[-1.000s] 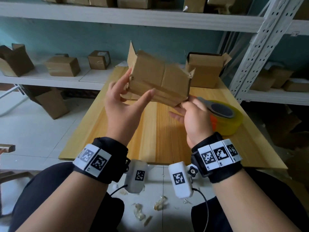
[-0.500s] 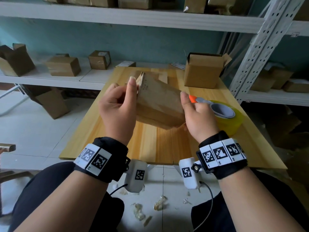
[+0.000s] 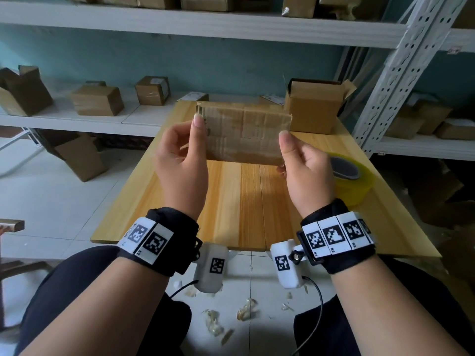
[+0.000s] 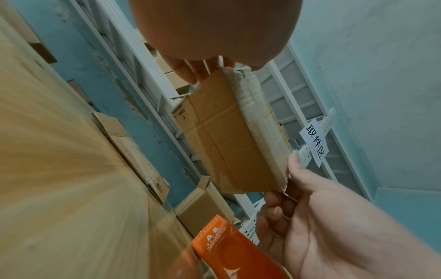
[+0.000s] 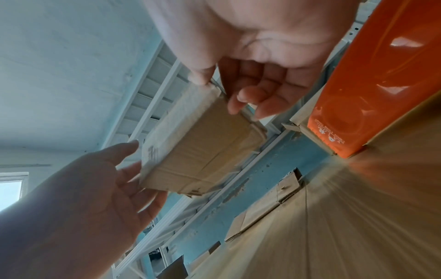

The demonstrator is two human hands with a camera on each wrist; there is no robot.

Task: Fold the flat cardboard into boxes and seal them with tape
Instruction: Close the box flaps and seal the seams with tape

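Observation:
A small brown cardboard box [image 3: 244, 134] hangs upright above the wooden table [image 3: 244, 201], and the face toward me shows flap seams. My left hand [image 3: 185, 155] pinches its left edge, thumb on the near face and fingers behind. My right hand [image 3: 300, 160] pinches the right edge the same way. From below, the left wrist view shows the box [image 4: 226, 136] between both hands, and the right wrist view shows the box [image 5: 203, 147] too. A yellow tape roll [image 3: 352, 181] in an orange dispenser [image 4: 229, 251] lies on the table just right of my right hand.
An open cardboard box [image 3: 313, 109] stands at the table's back right. White shelves [image 3: 77, 119] behind and to the left carry more boxes, and a metal rack upright [image 3: 393, 80] rises at the right. Paper scraps litter the floor [image 3: 231, 317] near my knees.
A second ago the box was tilted with flaps sticking up. I have turned it upright and square to me, flaps down, with both hands shifted to its side edges.

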